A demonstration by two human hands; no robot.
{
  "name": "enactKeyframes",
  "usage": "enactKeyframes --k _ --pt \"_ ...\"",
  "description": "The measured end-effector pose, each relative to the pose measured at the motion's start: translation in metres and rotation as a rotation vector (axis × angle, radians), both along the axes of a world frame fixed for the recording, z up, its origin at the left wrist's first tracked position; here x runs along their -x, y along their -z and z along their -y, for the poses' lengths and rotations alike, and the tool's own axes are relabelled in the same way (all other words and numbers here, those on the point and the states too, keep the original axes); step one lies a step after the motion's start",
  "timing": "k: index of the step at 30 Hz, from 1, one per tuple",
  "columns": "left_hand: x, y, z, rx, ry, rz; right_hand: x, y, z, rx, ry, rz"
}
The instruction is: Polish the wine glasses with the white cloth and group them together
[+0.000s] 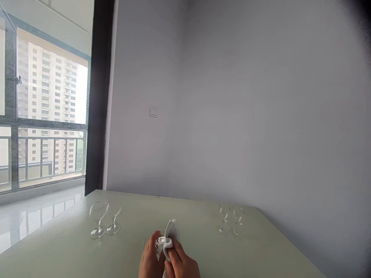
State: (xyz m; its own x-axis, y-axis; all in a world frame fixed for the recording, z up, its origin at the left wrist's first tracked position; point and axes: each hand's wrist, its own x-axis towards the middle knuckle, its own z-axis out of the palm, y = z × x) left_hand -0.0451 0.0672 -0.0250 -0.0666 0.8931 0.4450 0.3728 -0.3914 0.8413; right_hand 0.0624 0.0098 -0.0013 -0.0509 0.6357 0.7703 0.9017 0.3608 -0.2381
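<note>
Head view: over the near middle of the table (199, 212), the left hand (149, 255) curls round a clear glass (159, 242), axis hidden; the right hand (183, 263) presses a white cloth (171, 231) to it, tip toward the table's far edge. Tabletop separates both hands from 2 stemmed glasses (98, 221) at table left and 2 smaller glasses (224, 217) at table right.

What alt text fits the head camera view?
A left hand holds a mostly hidden clear glass object while the right hand holds a white cloth against it, over a pale green table. Two stemmed glasses stand at left, two more stemmed glasses at right; behind are a grey wall with a light switch and, far left, a window facing a high-rise.
</note>
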Motion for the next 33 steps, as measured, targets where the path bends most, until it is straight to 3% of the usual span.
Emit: enactKeyframes --k 6,11,16,22,24,28,30,33 --pt "-0.002 0.007 -0.001 -0.039 0.085 -0.086 -0.018 0.001 0.001 0.034 0.006 0.126" --pt "0.004 0.003 -0.004 -0.079 0.1 -0.212 -0.015 0.01 0.004 0.167 -0.094 -0.104" --pt "0.009 -0.012 0.002 -0.145 0.153 -0.368 -0.011 0.002 0.011 0.252 -0.28 -0.263" --pt "0.012 -0.016 0.004 -0.344 0.18 -0.533 -0.024 -0.008 0.011 0.41 -0.202 -0.146" --pt "0.014 -0.021 0.004 -0.508 0.143 -0.57 -0.026 -0.01 0.01 0.427 -0.246 -0.29" --pt "0.016 -0.043 0.007 -0.903 0.051 -0.635 -0.029 -0.015 0.008 0.544 -0.327 -0.896" --pt "0.016 -0.055 0.01 -0.966 0.074 -0.605 -0.031 -0.021 0.009 0.599 -0.403 -1.107" --pt "0.016 -0.069 0.011 -0.884 0.177 -0.604 -0.035 -0.033 0.017 0.605 -0.389 -1.048"
